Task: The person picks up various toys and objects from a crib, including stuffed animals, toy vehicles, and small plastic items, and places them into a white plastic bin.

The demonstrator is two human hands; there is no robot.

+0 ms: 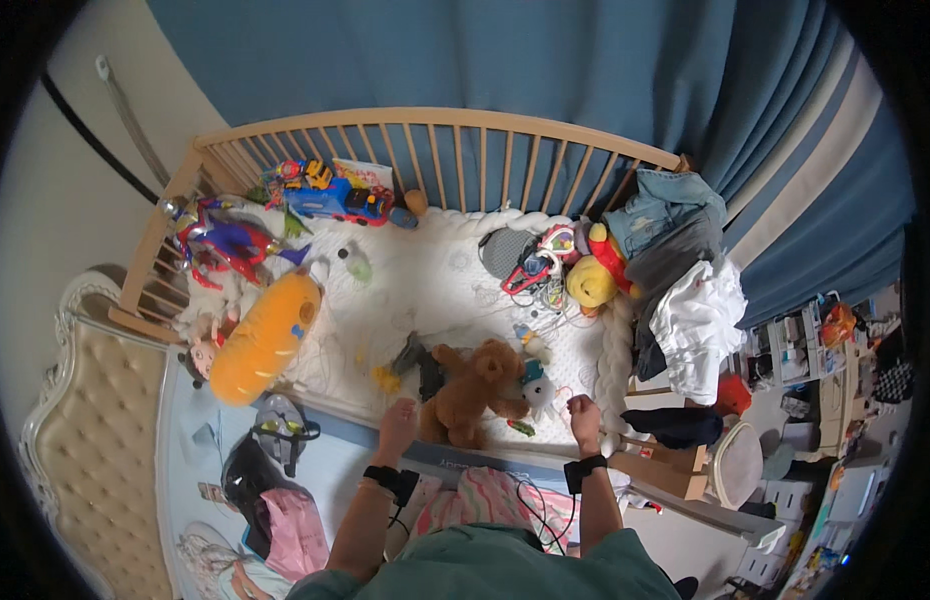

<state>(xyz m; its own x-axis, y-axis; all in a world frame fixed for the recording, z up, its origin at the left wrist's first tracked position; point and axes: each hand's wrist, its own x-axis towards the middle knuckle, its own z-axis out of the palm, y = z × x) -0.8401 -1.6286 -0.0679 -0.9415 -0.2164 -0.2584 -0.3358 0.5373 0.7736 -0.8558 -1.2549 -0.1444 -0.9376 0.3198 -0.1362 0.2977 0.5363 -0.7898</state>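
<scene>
My left hand [398, 424] is over the near side of the cot, with its fingers curled together beside a brown teddy bear [467, 392]. My right hand [584, 418] is closed near the cot's right end, next to a small white and teal plush toy [536, 388]. Whether either hand holds anything small is hidden. The bear lies between my hands on the white quilted mattress [425, 285]. Beyond my left hand are a dark grey toy [421, 360] and a yellow piece [387, 378]. A small green and red toy [522, 427] lies right of the bear.
A wooden cot rail [425, 116] closes the far side. Left are an orange bread-shaped cushion [267, 338], a superhero figure [225, 240] and a blue toy train [337, 200]. Right are a yellow plush bear [591, 282] and heaped clothes [697, 320]. Bags lie on the bed [330, 470].
</scene>
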